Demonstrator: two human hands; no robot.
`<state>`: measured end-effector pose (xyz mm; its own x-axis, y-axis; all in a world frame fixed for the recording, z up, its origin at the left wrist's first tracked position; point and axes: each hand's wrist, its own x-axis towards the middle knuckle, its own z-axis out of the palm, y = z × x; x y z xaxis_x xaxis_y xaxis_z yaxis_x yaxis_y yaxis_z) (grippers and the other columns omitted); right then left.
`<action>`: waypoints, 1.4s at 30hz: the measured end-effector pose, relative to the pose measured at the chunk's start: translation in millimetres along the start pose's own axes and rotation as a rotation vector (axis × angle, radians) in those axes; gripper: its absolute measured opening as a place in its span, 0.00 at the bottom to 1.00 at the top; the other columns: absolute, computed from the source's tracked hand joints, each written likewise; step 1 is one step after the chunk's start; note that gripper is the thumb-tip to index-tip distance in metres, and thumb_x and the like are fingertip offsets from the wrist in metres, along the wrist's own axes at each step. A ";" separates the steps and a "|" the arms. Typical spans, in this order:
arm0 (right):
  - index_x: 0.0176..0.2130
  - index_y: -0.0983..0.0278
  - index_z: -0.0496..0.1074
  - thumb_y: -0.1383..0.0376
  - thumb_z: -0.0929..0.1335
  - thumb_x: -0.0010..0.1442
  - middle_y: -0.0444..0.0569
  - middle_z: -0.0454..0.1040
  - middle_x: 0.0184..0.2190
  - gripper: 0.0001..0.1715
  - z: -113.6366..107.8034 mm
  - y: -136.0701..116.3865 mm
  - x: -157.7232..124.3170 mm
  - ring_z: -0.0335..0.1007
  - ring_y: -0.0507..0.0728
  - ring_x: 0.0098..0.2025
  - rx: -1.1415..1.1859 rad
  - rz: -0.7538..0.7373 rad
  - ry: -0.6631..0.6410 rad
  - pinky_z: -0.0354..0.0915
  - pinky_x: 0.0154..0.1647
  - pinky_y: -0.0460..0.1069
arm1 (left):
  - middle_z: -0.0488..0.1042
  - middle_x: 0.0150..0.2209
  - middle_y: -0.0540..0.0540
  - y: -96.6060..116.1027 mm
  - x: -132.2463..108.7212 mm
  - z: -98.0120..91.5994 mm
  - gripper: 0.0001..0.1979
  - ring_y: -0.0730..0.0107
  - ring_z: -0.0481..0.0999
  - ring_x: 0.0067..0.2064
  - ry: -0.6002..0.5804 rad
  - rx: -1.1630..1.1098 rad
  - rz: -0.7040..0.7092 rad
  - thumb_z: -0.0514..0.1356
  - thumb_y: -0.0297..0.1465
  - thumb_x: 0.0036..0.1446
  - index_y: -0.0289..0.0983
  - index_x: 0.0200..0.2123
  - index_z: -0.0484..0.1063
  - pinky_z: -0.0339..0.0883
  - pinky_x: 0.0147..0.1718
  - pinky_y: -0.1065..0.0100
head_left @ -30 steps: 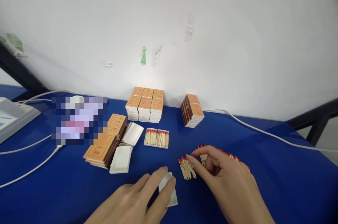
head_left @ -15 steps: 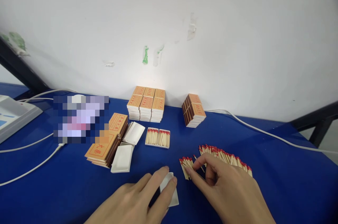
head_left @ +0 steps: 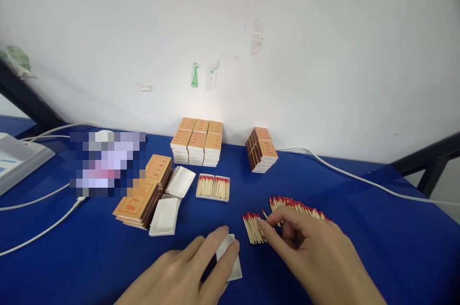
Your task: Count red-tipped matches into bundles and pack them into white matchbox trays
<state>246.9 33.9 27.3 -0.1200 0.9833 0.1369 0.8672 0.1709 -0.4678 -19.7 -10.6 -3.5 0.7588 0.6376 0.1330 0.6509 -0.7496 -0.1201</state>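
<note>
My left hand reaches in from the bottom, its index finger and thumb closed about a small white matchbox tray on the table. Part of that tray is hidden under the fingers. Just right of it lies a small bunch of red-headed matches, side by side. My right hand is curled in a pinch, thumb and index tips at the bunch's right edge. Whatever is between those tips is too small to make out. A longer row of matches extends behind the right hand, partly covered by it.
Two filled match trays lie mid-table. White trays sit beside stacked orange sleeves at left. Matchboxes are stacked by the wall, with another stack farther right. A white cable crosses the right side.
My right hand has shifted slightly right, its thumb sliding from over the small bunch to its right edge. The left hand stays on the tray. The whole view has shifted a little.
</note>
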 end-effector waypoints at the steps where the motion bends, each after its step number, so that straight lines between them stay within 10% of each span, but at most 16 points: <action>1: 0.28 0.53 0.76 0.51 0.71 0.69 0.36 0.68 0.16 0.19 -4.8 2.6 1.0 0.65 0.52 0.18 -0.013 0.006 -0.016 0.54 0.20 0.48 | 0.76 0.68 0.35 -0.2 0.0 0.1 0.32 0.51 0.91 0.48 -0.001 0.002 -0.001 0.54 0.24 0.69 0.35 0.75 0.65 0.86 0.32 0.61; 8: 0.36 0.50 0.81 0.58 0.76 0.60 0.35 0.71 0.19 0.01 -23.2 27.1 -3.7 0.67 0.52 0.19 -0.130 -0.013 -0.174 0.54 0.22 0.47 | 0.74 0.71 0.37 1.2 -3.7 2.7 0.32 0.56 0.89 0.47 0.000 0.000 -0.028 0.53 0.26 0.73 0.38 0.79 0.60 0.85 0.36 0.63; 18: 0.29 0.51 0.81 0.67 0.74 0.56 0.36 0.73 0.19 0.09 -17.2 19.4 -5.5 0.70 0.53 0.20 -0.169 0.029 -0.245 0.53 0.24 0.48 | 0.74 0.71 0.37 0.4 -3.2 4.0 0.31 0.58 0.89 0.43 0.016 -0.022 -0.033 0.53 0.27 0.75 0.38 0.78 0.61 0.85 0.38 0.63; 36: 0.27 0.53 0.77 0.48 0.69 0.67 0.39 0.70 0.17 0.21 -8.7 2.9 2.9 0.69 0.54 0.20 -0.026 0.125 -0.060 0.55 0.21 0.48 | 0.72 0.72 0.37 -0.4 -4.3 4.8 0.34 0.52 0.89 0.50 -0.001 -0.029 -0.031 0.52 0.24 0.73 0.38 0.79 0.58 0.86 0.36 0.60; 42: 0.34 0.51 0.81 0.53 0.71 0.64 0.38 0.73 0.19 0.10 -7.5 10.2 2.9 0.74 0.56 0.21 -0.157 0.112 0.009 0.54 0.21 0.47 | 0.73 0.72 0.37 -0.1 -2.6 2.8 0.34 0.55 0.90 0.46 -0.033 0.009 -0.015 0.53 0.24 0.71 0.38 0.79 0.60 0.86 0.35 0.61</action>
<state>259.0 38.1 29.4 -0.0145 0.9949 0.0997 0.9398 0.0476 -0.3383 -21.6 -11.7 -6.6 0.7492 0.6545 0.1020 0.6623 -0.7384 -0.1268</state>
